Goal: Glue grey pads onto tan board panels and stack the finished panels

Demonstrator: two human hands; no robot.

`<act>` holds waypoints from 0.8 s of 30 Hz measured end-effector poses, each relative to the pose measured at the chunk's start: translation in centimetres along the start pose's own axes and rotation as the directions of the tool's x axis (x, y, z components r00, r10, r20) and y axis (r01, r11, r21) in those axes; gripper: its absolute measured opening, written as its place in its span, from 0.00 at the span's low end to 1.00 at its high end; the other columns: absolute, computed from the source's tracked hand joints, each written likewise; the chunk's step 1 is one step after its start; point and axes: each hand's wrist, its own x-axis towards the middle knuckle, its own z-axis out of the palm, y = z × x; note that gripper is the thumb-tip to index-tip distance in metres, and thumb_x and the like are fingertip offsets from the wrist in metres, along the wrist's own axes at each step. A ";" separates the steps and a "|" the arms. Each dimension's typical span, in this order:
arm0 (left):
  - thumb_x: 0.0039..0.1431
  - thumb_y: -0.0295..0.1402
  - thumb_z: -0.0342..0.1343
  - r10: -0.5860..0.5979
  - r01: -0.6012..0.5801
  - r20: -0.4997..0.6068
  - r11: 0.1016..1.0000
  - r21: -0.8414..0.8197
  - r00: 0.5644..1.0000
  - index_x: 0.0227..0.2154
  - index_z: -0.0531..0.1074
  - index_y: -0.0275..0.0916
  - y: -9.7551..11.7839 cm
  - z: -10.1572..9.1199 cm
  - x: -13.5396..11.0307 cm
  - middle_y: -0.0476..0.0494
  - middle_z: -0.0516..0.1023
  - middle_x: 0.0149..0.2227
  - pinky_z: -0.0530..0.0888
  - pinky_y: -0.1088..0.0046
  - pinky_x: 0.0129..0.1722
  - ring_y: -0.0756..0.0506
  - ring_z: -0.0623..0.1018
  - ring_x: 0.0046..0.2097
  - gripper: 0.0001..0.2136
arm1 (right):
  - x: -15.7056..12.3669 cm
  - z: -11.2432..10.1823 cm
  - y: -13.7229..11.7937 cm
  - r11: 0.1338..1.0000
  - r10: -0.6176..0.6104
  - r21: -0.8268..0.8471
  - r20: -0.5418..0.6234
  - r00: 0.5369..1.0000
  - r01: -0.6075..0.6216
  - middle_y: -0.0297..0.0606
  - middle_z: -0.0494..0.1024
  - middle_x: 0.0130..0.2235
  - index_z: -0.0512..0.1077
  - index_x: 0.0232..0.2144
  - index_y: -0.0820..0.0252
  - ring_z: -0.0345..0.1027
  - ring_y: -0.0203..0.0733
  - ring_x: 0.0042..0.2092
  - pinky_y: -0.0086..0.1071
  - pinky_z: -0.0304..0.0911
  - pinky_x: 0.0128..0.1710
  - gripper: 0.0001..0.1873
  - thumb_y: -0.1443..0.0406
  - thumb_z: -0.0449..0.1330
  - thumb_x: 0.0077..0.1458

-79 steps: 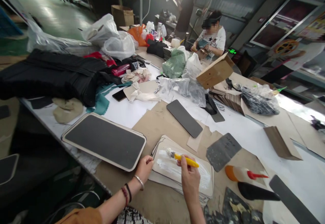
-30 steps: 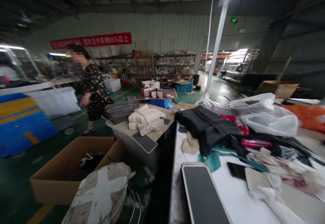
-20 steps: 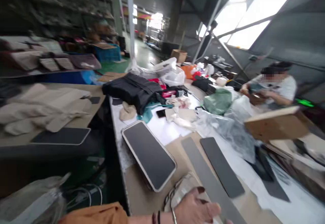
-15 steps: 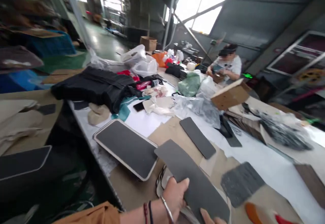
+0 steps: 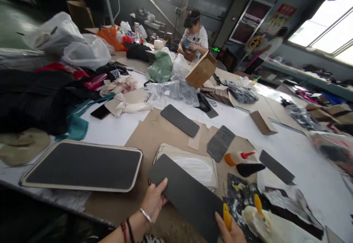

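A dark grey rectangular board (image 5: 187, 199) with rounded corners slants in front of me, held at both ends. My left hand (image 5: 154, 199) pinches its left edge, thumb on top. At the lower right end, my right hand (image 5: 231, 230) grips it, partly cut off by the frame. A yellow handle (image 5: 226, 216) shows by the right thumb; whether that hand holds it I cannot tell. Behind the board lies a stack of beige pieces (image 5: 162, 151), the top one streaked with a white glue-like coat (image 5: 194, 169). To the left sits a pale-edged panel with a dark face (image 5: 82, 165).
An orange bottle with a red nozzle (image 5: 233, 158) lies to the right, near a pale tub (image 5: 250, 217) with a yellow-handled tool (image 5: 258, 205). Further dark boards (image 5: 179, 120), a phone (image 5: 100, 111) and plastic bags (image 5: 86, 52) cover the table. A co-worker (image 5: 194, 39) works opposite.
My view has swung right, bringing the bottle, tub and a second distant person into sight. Both hands still hold the dark board, and the white-coated piece behind it now shows.
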 end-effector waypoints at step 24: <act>0.47 0.36 0.47 0.467 -0.127 0.059 0.116 0.985 0.882 0.14 0.52 0.40 3.3 -1.7 5.9 0.55 0.55 0.14 0.53 0.76 0.23 0.51 0.57 0.21 0.13 | 14.6 0.9 -4.1 0.768 -0.219 -0.593 0.115 0.969 0.244 0.40 0.74 0.31 0.65 0.32 0.59 0.70 0.45 0.35 0.32 0.60 0.33 0.17 0.55 0.43 0.56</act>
